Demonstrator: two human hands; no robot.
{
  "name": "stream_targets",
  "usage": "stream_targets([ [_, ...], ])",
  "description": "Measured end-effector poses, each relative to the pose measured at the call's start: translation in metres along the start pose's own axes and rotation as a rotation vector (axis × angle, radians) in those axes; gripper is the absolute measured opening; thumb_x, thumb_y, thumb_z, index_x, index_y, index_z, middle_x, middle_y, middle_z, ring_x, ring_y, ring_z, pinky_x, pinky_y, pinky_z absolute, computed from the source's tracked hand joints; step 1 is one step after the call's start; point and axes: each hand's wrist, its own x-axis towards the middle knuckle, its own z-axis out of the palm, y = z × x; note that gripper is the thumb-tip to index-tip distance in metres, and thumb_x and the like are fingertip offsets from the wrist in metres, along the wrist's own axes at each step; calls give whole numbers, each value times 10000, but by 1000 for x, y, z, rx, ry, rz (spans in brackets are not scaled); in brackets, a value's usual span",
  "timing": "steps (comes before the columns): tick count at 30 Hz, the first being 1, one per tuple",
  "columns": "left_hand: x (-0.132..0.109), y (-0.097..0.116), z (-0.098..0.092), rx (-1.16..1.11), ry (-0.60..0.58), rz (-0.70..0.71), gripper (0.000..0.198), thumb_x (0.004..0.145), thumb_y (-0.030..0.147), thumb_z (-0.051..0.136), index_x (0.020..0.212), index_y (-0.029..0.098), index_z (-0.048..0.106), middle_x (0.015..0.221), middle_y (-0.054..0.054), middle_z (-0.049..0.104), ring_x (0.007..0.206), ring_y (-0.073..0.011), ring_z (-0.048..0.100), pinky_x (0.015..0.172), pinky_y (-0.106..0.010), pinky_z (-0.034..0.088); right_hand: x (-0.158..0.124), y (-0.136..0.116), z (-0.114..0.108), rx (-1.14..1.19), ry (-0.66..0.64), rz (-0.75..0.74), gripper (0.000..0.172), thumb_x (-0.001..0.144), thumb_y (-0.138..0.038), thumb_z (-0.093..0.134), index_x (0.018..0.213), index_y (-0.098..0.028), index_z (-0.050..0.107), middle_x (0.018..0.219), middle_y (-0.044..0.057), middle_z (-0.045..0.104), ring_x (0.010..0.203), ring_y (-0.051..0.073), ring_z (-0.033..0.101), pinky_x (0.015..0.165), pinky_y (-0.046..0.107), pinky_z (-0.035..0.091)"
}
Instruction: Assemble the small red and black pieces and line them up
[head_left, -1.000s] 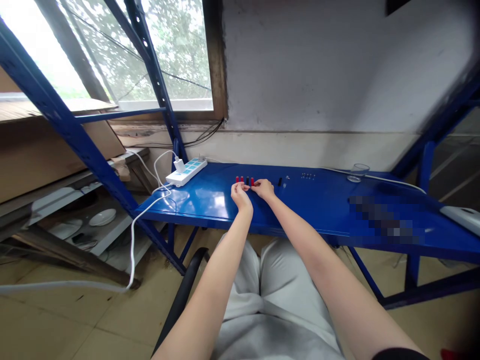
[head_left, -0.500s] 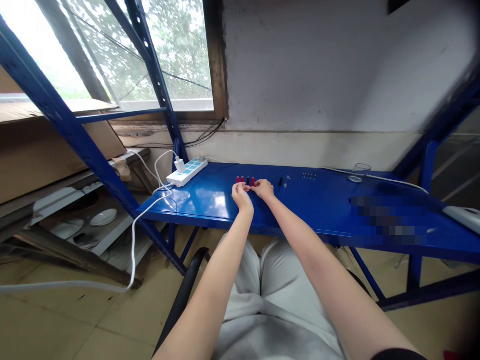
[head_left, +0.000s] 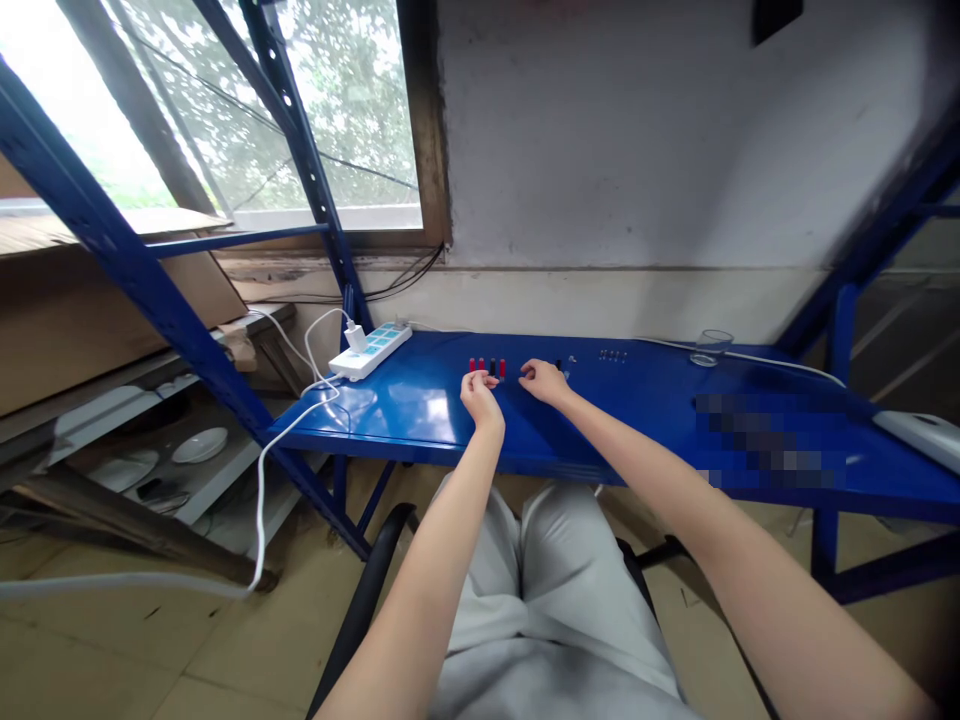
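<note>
My left hand [head_left: 481,396] is palm up just in front of a short row of small upright cylinders, its fingers curled together; whatever they hold is too small to make out. Several pieces form the row, among them a red cylinder [head_left: 502,368] at its right end and a black cylinder [head_left: 493,366] beside that one. Right of the row, apart from it, my right hand [head_left: 545,383] hovers low with thumb and fingers bent together, and I cannot see what is between them. Just behind that hand stands another black cylinder [head_left: 559,364], partly covered, near a tiny clear piece [head_left: 572,359].
Several tiny pins [head_left: 613,356] lie farther right on the blue table [head_left: 637,400]. A clear glass cup [head_left: 711,348] stands at the back right. A white power strip [head_left: 371,351] with a plug and cable occupies the left end. A blurred dark object [head_left: 765,440] lies front right.
My right hand has moved away from the row to the right, toward the separate black cylinder. My left hand stays by the row. The view has shifted slightly.
</note>
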Motion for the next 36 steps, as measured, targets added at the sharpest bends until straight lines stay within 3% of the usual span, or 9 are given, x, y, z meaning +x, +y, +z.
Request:
stream_targets([
  [6,-3,0,1,52,-54,18,119,739,226,431,692,157,515,548,12,527,550,-101,513,592,-227,393,-18,40,-35,-100,-64,-51,117,699,-196,554,741,-182,662,814,57,677,767,180,610,663,245,437],
  [13,-5,-7,1,127,-202,139,127,741,229,455,639,173,506,554,19,515,586,-109,518,636,-237,418,-4,78,-57,-191,-83,157,150,644,-203,625,780,-157,668,855,83,673,811,209,618,672,257,449],
  [19,-7,-4,0,169,-230,133,135,757,238,449,652,177,507,547,18,515,589,-115,523,650,-243,419,16,93,-47,-107,-35,238,348,637,-303,677,932,-125,633,953,106,652,882,231,608,722,288,464],
  [25,-7,-5,0,184,-241,142,119,749,221,455,658,178,518,540,19,524,592,-117,526,668,-250,418,31,86,-29,0,16,278,482,562,-341,746,959,-102,615,953,112,641,881,232,608,766,315,475],
  [36,-7,-8,0,231,-261,154,120,750,213,456,650,179,513,542,23,532,596,-109,524,657,-238,412,28,70,-12,111,83,238,277,640,-288,684,848,-109,652,853,116,659,814,224,623,713,294,487],
])
